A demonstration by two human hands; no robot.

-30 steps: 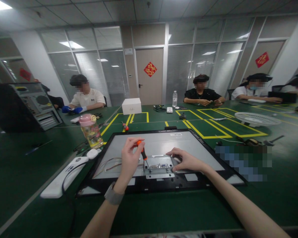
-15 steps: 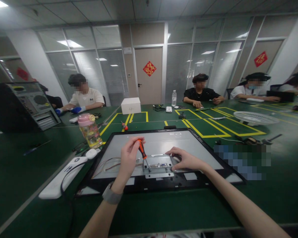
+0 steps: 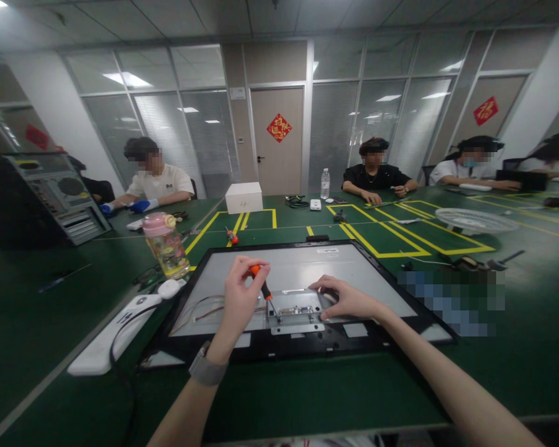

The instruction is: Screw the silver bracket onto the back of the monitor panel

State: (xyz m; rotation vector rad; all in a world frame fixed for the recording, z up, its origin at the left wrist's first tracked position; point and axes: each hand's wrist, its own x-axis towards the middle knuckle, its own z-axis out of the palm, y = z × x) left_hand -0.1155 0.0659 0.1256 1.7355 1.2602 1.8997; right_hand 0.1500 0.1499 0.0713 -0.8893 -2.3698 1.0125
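My left hand (image 3: 242, 288) is closed round the orange and black handle of a screwdriver (image 3: 266, 290). Its shaft slants down to the left part of a metal bracket (image 3: 298, 329), beside a row of ports. The bracket rests on the back of a flat display panel (image 3: 223, 264) with a black frame. My right hand (image 3: 347, 299) grips the bracket's right side, thumb near its lower corner and fingers over its upper edge. Thin cables (image 3: 205, 305) run over the panel left of the bracket. The exact seat of the screwdriver tip is too small to make out.
Left of the panel are a white power strip (image 3: 107, 338) and a pink-lidded bottle (image 3: 165, 245). A computer case (image 3: 41, 198), a white box (image 3: 244, 198), a small red-handled tool (image 3: 233, 237) and a round white grille (image 3: 475, 220) stand farther off. Several people sit across the green table.
My left fingers have shifted on the screwdriver handle, now covering more of its top. My right hand stays on the bracket. The whole view has shifted slightly.
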